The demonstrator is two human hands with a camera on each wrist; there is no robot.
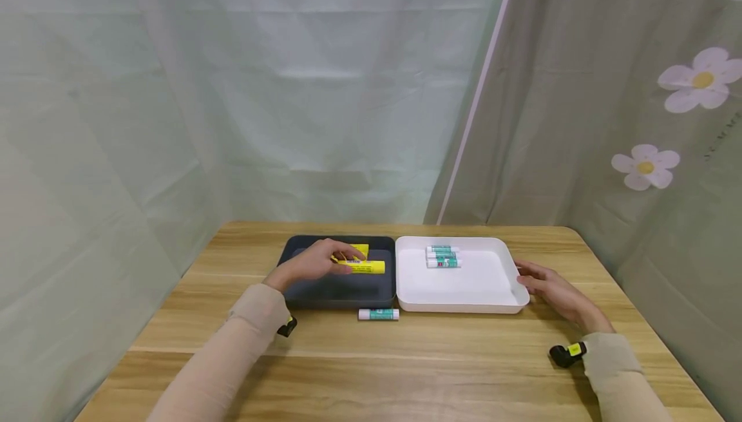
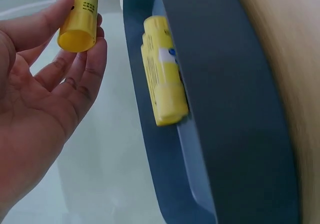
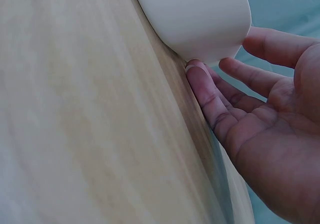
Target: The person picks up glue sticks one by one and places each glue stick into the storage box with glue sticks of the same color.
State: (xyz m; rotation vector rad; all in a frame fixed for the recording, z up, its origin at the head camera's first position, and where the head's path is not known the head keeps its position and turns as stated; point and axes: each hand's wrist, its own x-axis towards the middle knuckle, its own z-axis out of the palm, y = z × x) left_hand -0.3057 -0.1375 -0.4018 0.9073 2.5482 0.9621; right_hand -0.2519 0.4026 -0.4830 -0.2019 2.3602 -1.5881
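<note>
My left hand [image 1: 315, 261] pinches a yellow glue stick [image 1: 371, 267] between thumb and fingers, above the dark tray [image 1: 330, 296]. In the left wrist view, the open-looking round end of this glue stick [image 2: 82, 26] points down past the fingers. More yellow glue sticks [image 2: 165, 73] lie side by side inside the dark tray, partly hidden by the hand in the head view. At the right, my right hand [image 1: 553, 290] touches the outer right side of the white tray [image 1: 464, 308], its fingertips against the corner and its fingers loosely extended.
Three white-and-green glue sticks [image 1: 444, 263] lie together in the white tray. Another white-and-green glue stick [image 1: 379, 314] lies on the wooden table [image 1: 371, 377], in front of the dark tray. The trays stand side by side, with a hanging curtain [image 1: 348, 119] behind the table.
</note>
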